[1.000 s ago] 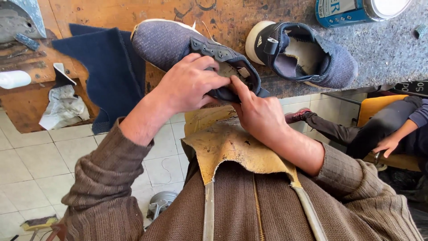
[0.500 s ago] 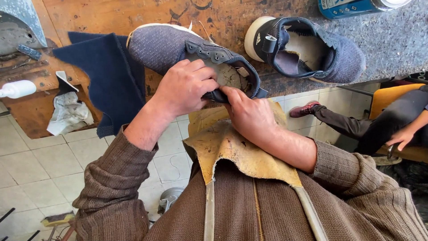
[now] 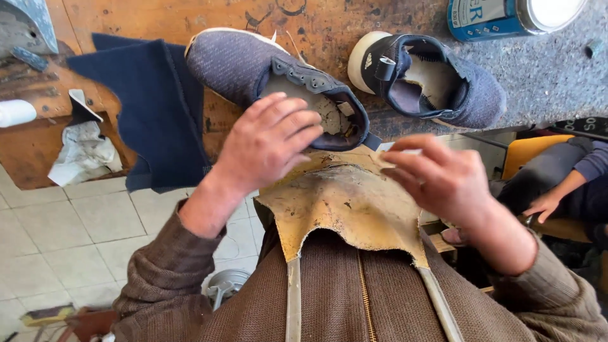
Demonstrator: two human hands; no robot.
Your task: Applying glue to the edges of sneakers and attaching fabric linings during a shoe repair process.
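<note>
Scarred wooden workbench point(image 3: 158, 19) above pale floor tiles point(image 3: 57, 234), two grey shoes point(image 3: 253, 63) atop.

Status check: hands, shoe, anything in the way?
Left hand rests on the near grey shoe at its opening. Right hand off the shoe, pinching a small pale scrap. Second shoe lies apart on the bench; nothing blocking.

The near shoe point(image 3: 253, 73) lies on the workbench point(image 3: 329, 25) just beyond the left hand point(image 3: 269, 142), whose fingers point(image 3: 297, 120) rest on its opening. A second shoe point(image 3: 437, 79) lies to the right, beyond the fingers point(image 3: 411, 161) of the right hand point(image 3: 443, 180), with a tin point(image 3: 500, 16) behind it. A cloth point(image 3: 155, 107) hangs left of the left fingers, and an apron bib point(image 3: 345, 206) lies below both hands.
</note>
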